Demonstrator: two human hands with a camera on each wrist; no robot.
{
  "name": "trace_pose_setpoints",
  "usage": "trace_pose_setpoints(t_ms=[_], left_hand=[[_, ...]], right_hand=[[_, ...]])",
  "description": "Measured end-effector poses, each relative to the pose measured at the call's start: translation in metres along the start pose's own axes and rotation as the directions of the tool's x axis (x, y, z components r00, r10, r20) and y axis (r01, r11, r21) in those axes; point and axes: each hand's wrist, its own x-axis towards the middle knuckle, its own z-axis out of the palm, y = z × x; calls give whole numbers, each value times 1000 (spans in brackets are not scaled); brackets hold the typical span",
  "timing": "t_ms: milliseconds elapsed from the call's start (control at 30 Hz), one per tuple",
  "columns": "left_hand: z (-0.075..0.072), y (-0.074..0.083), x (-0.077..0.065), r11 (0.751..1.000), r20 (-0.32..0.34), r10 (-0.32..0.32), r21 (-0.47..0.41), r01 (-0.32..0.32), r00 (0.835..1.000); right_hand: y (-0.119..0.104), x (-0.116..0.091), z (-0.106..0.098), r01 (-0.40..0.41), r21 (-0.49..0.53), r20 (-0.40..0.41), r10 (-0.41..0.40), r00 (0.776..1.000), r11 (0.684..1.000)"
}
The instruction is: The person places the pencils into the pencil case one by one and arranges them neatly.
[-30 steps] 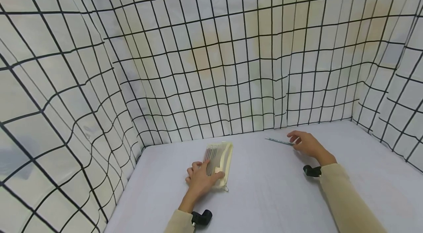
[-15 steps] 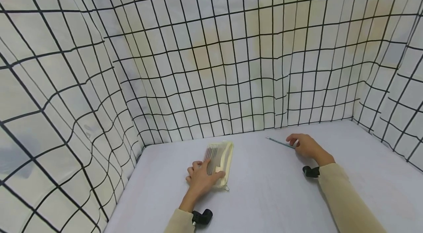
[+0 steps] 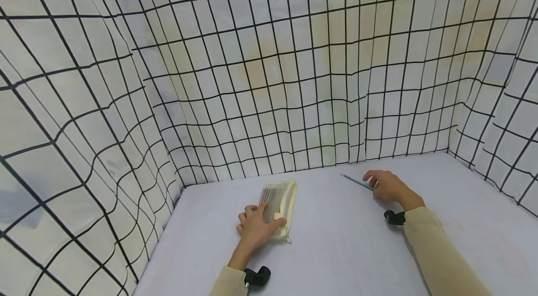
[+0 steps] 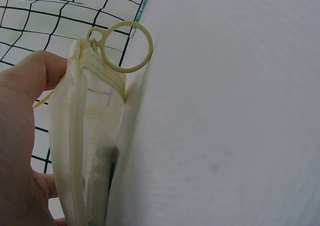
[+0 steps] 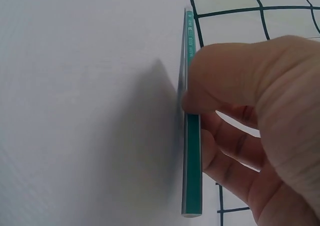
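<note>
My left hand rests on a cream mesh pencil case lying flat, its fingers spread over the see-through face and the thumb by the zip side. Several thin pencils show through the mesh. In the left wrist view the thumb lies along the case's top edge, near a cream zip-pull ring. Over to the right, my right hand pinches a green pencil between thumb and fingers. Its flat near end sticks out below the thumb, and small print runs along the far part.
White cloth covers the table. A white sheet wall with a black grid rises along the back and both sides. Small black wrist cameras sit under both wrists.
The right hand has shifted slightly left, and the pencil in it has turned a little, its near end swinging toward the front. The left hand and pencil case stay put.
</note>
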Motion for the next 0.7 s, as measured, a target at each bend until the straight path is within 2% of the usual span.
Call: trace_pose_setpoints(t_ms=[333, 600, 700], left_hand=[[-8, 8, -8, 1000, 11, 11, 24, -11, 1000], [-8, 7, -9, 999, 12, 20, 28, -20, 1000], [-8, 7, -9, 999, 10, 24, 28, -25, 1000]], right_hand=[[-5, 0, -2, -33, 23, 32, 33, 999, 999], [-6, 2, 1, 8, 70, 5, -8, 1000, 998], [-9, 3, 1, 0, 93, 8, -1, 1000, 996]])
